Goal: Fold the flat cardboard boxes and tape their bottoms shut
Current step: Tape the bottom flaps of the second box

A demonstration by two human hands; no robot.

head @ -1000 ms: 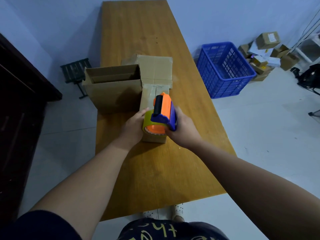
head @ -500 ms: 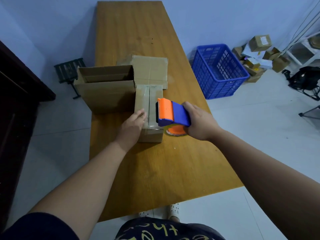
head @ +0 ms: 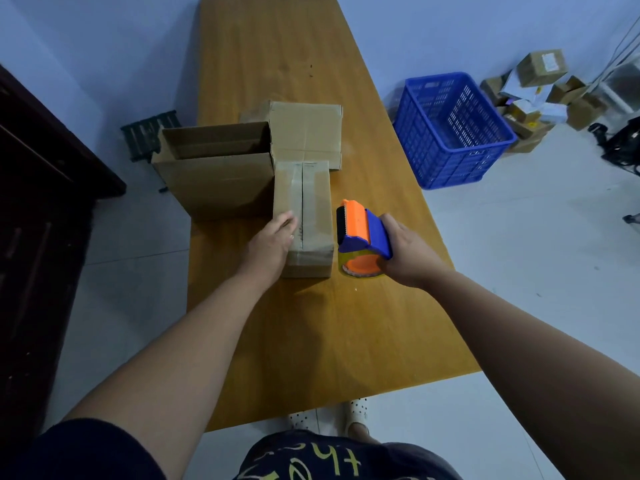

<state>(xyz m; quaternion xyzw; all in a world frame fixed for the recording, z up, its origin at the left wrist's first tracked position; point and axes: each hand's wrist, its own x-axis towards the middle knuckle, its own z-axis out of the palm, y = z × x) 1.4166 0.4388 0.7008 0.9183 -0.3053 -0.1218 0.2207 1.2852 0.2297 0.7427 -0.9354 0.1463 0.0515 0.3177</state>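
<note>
The person wears a dark blue top [head: 408, 462] with a short sleeve [head: 86, 452] on the left arm. Curly yellow letters [head: 311, 459] run across its front. Both arms are bare down to the left hand [head: 270, 242] and right hand [head: 410, 254]. White shoes [head: 356, 412] with little holes cover the feet.

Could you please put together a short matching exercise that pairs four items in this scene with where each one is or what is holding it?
Things:
1. tape dispenser
2. blue crate
3. taped box
4. open box

Places:
A. on the floor, right of the table
B. under the left hand
C. at the table's left edge
D. gripped by the right hand

Pairs: 1-D, 2-A, 3-B, 4-C
</note>
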